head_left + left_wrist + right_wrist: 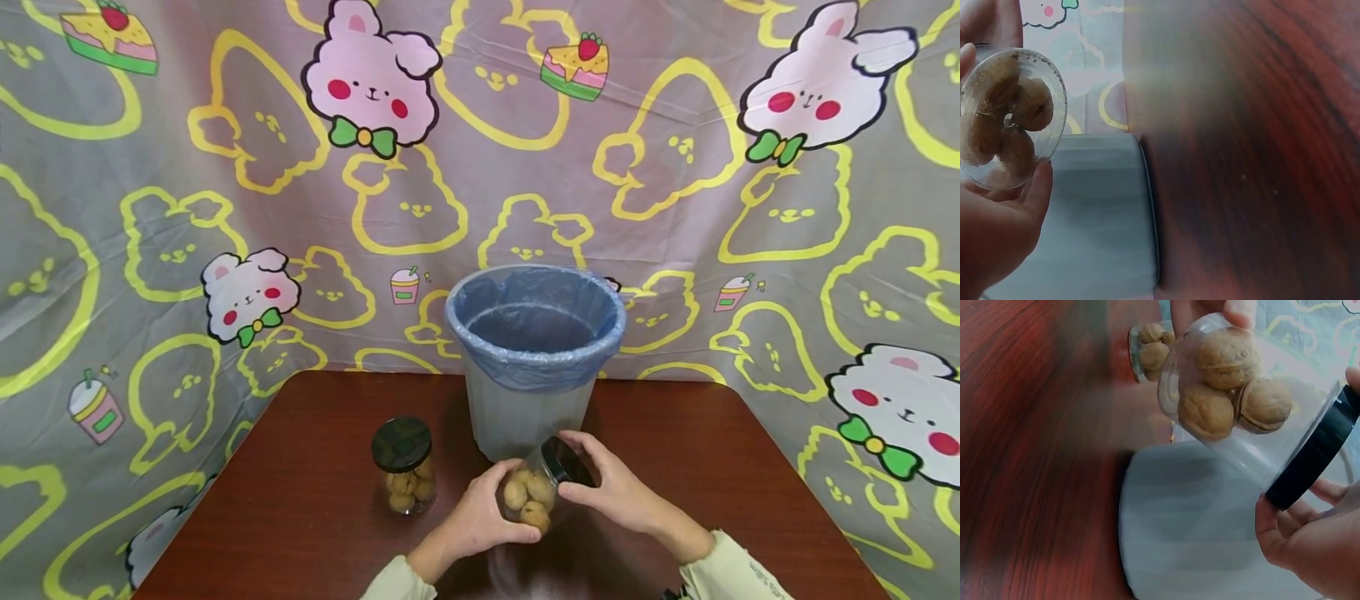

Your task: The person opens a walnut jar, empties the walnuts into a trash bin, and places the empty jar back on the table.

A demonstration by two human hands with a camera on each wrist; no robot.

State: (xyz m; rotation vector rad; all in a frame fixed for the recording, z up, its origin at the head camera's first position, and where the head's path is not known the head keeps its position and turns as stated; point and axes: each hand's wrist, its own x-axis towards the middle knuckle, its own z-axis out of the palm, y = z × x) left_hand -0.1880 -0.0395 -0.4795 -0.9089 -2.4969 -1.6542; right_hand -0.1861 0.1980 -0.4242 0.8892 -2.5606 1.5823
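A clear jar of walnuts is held tilted above the table, its black lid toward the right. My left hand grips the jar's body near the base; in the left wrist view its round bottom faces the camera with several walnuts behind it. My right hand pinches the black lid around its rim, thumb on the near side and fingers on the far side. The lid sits on the jar's mouth. To the left, a second jar of walnuts stands upright with its black lid on.
Just behind the hands stands a light grey trash bin lined with a blue bag. All rest on a dark reddish-brown table. A patterned cloth hangs behind and along both sides.
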